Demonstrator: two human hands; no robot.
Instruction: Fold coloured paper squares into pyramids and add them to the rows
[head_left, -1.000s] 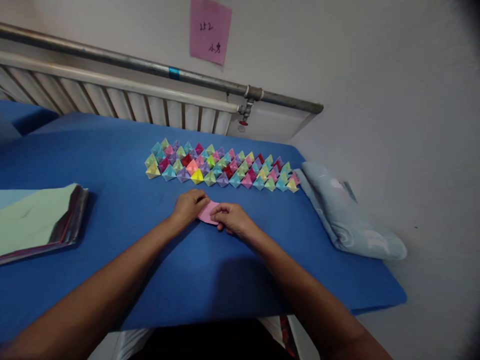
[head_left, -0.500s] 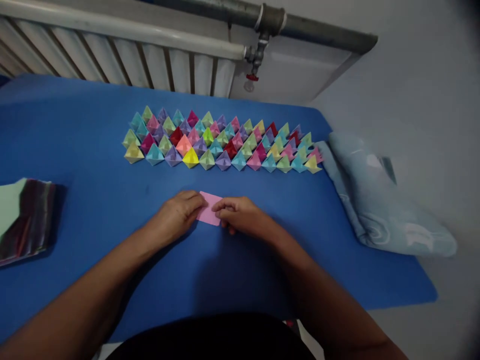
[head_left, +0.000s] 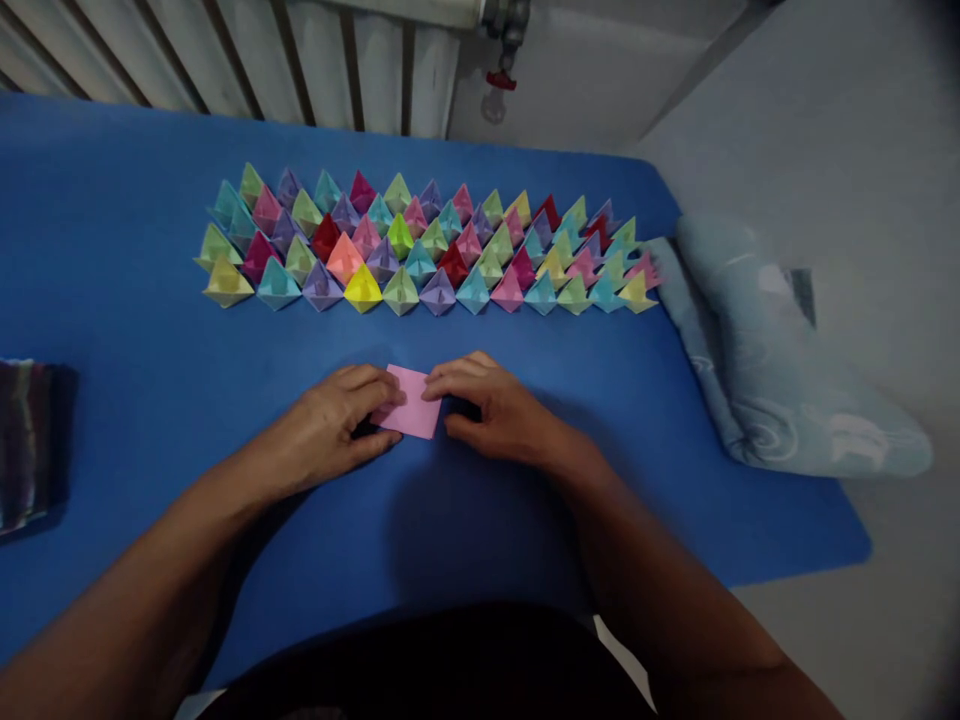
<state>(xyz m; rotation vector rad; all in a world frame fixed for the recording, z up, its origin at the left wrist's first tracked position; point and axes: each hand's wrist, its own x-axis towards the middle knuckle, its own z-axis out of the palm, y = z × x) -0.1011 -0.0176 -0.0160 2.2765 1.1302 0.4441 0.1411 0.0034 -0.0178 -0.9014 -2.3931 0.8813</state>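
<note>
Both hands, left hand (head_left: 337,425) and right hand (head_left: 491,405), pinch the folded pink paper (head_left: 411,413) mid-worktop near the front edge, so I'd press that crease flat and keep edges lined up.

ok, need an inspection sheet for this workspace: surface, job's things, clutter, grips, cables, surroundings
Surface: blue cloth-covered table, flat.
Job's things: folded pink paper lying on the table.
Clutter: rows of coloured folded paper shapes behind; paper stack at left edge; pale blue pillow at right.
Grips: left hand and right hand both press the pink paper's edges.
Cables: nothing seen.
Surroundings: white radiator, red valve, grey wall.
</note>
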